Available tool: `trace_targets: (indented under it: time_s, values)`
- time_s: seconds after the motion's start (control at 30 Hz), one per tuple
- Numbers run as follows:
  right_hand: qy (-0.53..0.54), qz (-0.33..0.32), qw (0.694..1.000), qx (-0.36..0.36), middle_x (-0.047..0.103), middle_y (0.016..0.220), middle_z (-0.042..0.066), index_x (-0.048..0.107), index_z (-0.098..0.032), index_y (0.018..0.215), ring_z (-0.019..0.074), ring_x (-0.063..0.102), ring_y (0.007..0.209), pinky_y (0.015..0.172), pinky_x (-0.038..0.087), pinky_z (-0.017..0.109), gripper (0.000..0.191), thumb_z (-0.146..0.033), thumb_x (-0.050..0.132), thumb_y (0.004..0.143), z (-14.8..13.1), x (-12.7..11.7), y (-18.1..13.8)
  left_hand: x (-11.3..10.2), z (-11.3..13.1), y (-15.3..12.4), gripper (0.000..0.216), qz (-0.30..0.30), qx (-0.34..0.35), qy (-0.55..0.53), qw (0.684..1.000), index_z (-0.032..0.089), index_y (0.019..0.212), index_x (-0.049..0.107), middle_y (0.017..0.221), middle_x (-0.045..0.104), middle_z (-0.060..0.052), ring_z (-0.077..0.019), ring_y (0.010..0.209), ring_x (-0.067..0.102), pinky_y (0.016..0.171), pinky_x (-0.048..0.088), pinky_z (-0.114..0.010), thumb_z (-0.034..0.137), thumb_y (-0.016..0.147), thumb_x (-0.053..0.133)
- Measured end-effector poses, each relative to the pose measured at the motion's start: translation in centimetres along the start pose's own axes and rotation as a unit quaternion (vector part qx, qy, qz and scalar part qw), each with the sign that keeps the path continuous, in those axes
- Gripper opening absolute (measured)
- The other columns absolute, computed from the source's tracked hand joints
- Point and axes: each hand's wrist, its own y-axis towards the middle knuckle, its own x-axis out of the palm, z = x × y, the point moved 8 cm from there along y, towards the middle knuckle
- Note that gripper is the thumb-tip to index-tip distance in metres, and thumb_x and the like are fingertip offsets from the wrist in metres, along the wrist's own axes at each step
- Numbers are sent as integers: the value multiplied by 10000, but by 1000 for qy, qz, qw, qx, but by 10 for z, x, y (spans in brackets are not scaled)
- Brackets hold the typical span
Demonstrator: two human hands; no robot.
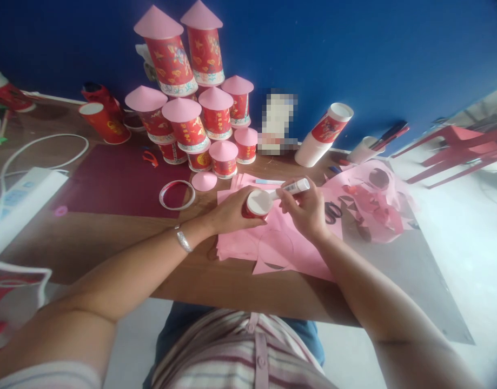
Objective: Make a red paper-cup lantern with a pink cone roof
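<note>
My left hand (232,210) is wrapped round a small red paper cup (257,203), its white bottom turned toward me. My right hand (307,208) pinches a white glue stick (292,187), whose tip rests on the cup's bottom rim. Both hands hover over a pile of pink paper sheets (272,248) on the wooden table (110,243).
Several red cups with pink cone lids (191,116) are stacked at the back. A pink paper circle (204,181) and a tape ring (177,195) lie near them. Scissors (332,212) sit among pink scraps (373,202) on the right. A white power strip (21,205) lies left.
</note>
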Motion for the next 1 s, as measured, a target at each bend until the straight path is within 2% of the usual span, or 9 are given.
trace_targets:
  time_s: [0.27,0.47,0.7,1.0]
  values:
    - [11,5,1000,24,697,710,-21,618,-239,841,109,602,477,429,481,253,252,-422,778,907,9,-1,1,0,1,-1,612,5,15,6,1000,194,1243,604,1278,723,-126,-341,1218,695,1073,567,-535,402,768,930]
    - [58,27,998,0,702,743,-28,623,-249,881,111,616,501,459,527,269,248,-438,781,911,4,-1,-4,-10,0,0,700,67,-2,31,997,210,1237,590,1313,703,-126,-372,1263,673,1064,571,-563,432,697,977]
    - [-15,-4,998,-53,694,680,-33,636,-262,884,152,667,569,580,584,329,127,-338,729,926,-9,4,-5,-10,-1,1,700,70,-1,36,997,200,1200,594,1284,707,-129,-359,1212,687,1030,579,-544,412,670,1001]
    - [-10,2,1000,-25,732,764,-15,626,-230,895,121,657,509,502,564,273,164,-360,725,916,3,2,-3,-10,5,0,664,70,-6,47,996,207,1198,583,1284,714,-113,-335,1200,694,1023,588,-513,364,694,987]
